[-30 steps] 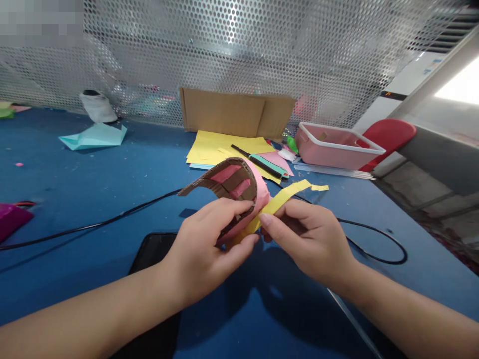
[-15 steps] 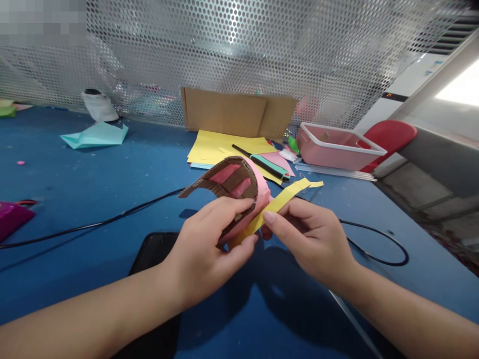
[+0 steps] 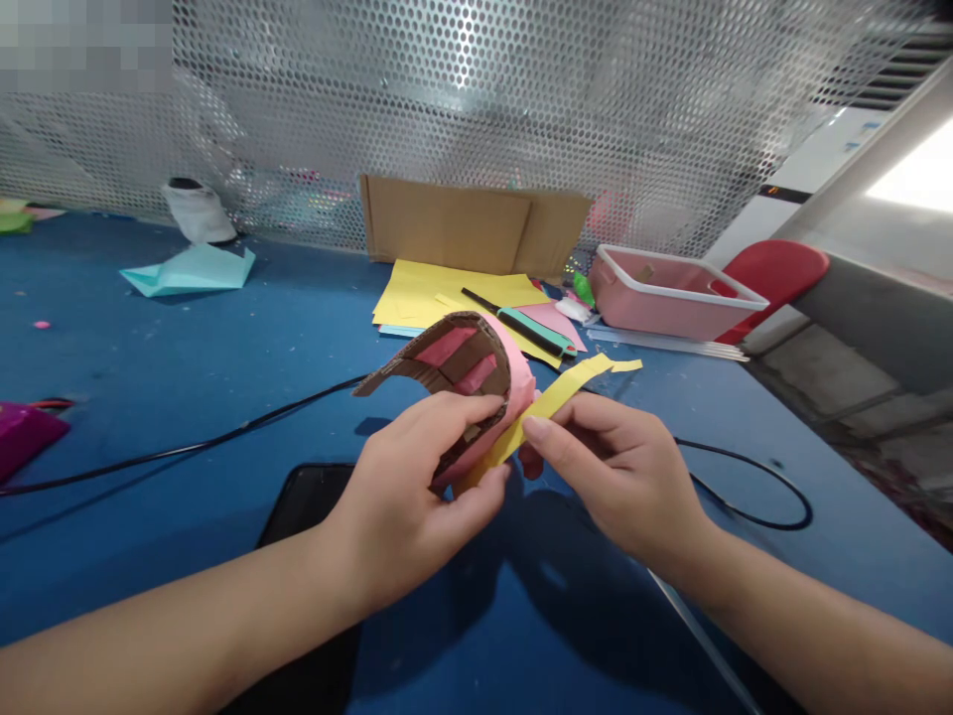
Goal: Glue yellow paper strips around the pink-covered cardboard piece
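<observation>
Two hands in play, and the left [image 3: 417,482] comes in from 7 o'clock, clasping the arch [image 3: 462,357] between fingers and thumb; the right [image 3: 629,467], at 4 o'clock, has the strip [image 3: 555,397] pinched. The arch sits dead centre, held over the table [image 3: 149,377], bare cardboard inside with two pink patches showing, and the outside we can see is wearing its pink! As for the yellow strip, it lies against the arch's near side, then runs free towards 2 o'clock; I'd call the pink well along and the strip only partly on, that loose end left over. Now the count, biggest first: one table, one panel [image 3: 447,223] at 12 o'clock, one bin [image 3: 670,303] at 2, two hands, one arch, one teal-handled tool [image 3: 536,331] just off the arch at 2, one strip, and one tiny pink ball [image 3: 42,325] out at 9
</observation>
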The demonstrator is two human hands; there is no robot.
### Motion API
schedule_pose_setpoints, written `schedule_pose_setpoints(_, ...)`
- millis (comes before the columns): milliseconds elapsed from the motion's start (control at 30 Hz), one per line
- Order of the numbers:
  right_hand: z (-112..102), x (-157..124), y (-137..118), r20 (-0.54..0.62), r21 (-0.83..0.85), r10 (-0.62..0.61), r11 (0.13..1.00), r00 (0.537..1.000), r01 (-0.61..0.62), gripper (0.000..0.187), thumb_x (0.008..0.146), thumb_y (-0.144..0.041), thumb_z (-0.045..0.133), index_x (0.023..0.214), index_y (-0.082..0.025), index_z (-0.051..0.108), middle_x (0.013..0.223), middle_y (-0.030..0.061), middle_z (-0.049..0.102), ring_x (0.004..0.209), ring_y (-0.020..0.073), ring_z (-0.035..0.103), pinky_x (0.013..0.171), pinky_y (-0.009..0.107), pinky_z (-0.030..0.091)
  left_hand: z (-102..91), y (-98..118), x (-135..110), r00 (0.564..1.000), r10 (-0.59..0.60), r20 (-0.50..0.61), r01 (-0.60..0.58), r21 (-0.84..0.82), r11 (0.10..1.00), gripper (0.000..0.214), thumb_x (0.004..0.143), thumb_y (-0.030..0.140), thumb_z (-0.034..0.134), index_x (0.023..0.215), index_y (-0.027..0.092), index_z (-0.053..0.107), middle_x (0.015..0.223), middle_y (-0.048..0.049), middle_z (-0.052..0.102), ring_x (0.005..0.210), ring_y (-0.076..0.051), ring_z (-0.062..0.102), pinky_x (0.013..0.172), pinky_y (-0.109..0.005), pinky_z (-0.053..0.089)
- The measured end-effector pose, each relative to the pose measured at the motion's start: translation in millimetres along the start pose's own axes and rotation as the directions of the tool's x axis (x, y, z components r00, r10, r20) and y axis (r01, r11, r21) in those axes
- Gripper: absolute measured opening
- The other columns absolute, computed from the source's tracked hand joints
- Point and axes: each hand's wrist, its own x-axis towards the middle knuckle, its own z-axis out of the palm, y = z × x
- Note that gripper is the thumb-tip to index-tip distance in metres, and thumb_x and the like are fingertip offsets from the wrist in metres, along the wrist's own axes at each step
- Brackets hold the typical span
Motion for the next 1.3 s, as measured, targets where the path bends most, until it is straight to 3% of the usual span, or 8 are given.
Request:
schedule_pose_setpoints(267, 1.8, -1.6, -0.1, -0.021, 0.002, 0.007, 1.000, 1.000, -0.007, 0.024, 0.083, -0.026, 0.058, 0.061, -0.018, 0.058, 0.056, -0.0002, 0.061, 0.051, 0.0094, 0.055, 0.049, 0.020, 0.046, 0.8, 0.9, -0.1, 1.000, 0.005, 0.000, -0.005, -0.018, 1.000, 0.029, 0.078, 0.014, 0.064, 0.106, 0.018, 0.058, 0.090, 0.0017, 0.066, 0.077, -0.010, 0.061, 0.072, -0.020, 0.049)
schedule_pose_setpoints(567, 3.9, -5.4, 0.0, 0.007, -0.030, -0.032, 0.999, 0.999, 0.032, 0.022, 0.082, -0.026, 0.058, 0.062, -0.017, 0.060, 0.057, 0.0004, 0.062, 0.053, 0.0100, 0.056, 0.049, 0.022, 0.045, 0.6, 4.5, -0.1, 0.997, -0.083, -0.001, 0.083, -0.026, 0.996, 0.016, 0.078, 0.023, 0.064, 0.092, 0.020, 0.058, 0.080, 0.0012, 0.066, 0.066, -0.012, 0.059, 0.062, -0.024, 0.049)
schedule_pose_setpoints(900, 0.5, -2.9, -1.1, 0.071, -0.059, -0.088, 0.994, 0.994, 0.093, 0.021, 0.081, -0.022, 0.059, 0.061, -0.017, 0.058, 0.053, -0.0030, 0.057, 0.049, 0.0070, 0.048, 0.046, 0.020, 0.039, -0.4, 6.8, 3.0, 0.995, -0.100, 0.003, 0.100, -0.067, 0.993, 0.011, 0.078, 0.023, 0.063, 0.073, 0.019, 0.054, 0.063, 0.0044, 0.054, 0.056, -0.009, 0.049, 0.052, -0.021, 0.042)
schedule_pose_setpoints(1100, -2.6, -3.0, -0.6, 0.082, -0.013, -0.055, 0.998, 0.995, 0.056, 0.022, 0.084, -0.028, 0.056, 0.065, -0.016, 0.062, 0.057, 0.0005, 0.063, 0.052, 0.0106, 0.055, 0.049, 0.023, 0.043, 0.6, 8.4, 3.1, 0.994, -0.110, -0.010, 0.109, -0.069, 0.992, 0.008, 0.076, 0.022, 0.064, 0.077, 0.019, 0.056, 0.068, 0.0031, 0.059, 0.058, -0.009, 0.051, 0.051, -0.020, 0.042)
schedule_pose_setpoints(1300, -0.6, -4.4, -4.7, 0.013, -0.097, -0.053, 0.994, 0.999, 0.054, 0.028, 0.082, -0.026, 0.054, 0.056, -0.017, 0.058, 0.049, -0.0002, 0.060, 0.046, 0.0090, 0.052, 0.044, 0.021, 0.041, -0.8, 7.0, 2.0, 0.998, -0.056, -0.008, 0.056, -0.016, 0.998, 0.011, 0.075, 0.024, 0.067, 0.081, 0.019, 0.059, 0.072, 0.0017, 0.063, 0.062, -0.011, 0.055, 0.058, -0.023, 0.047)
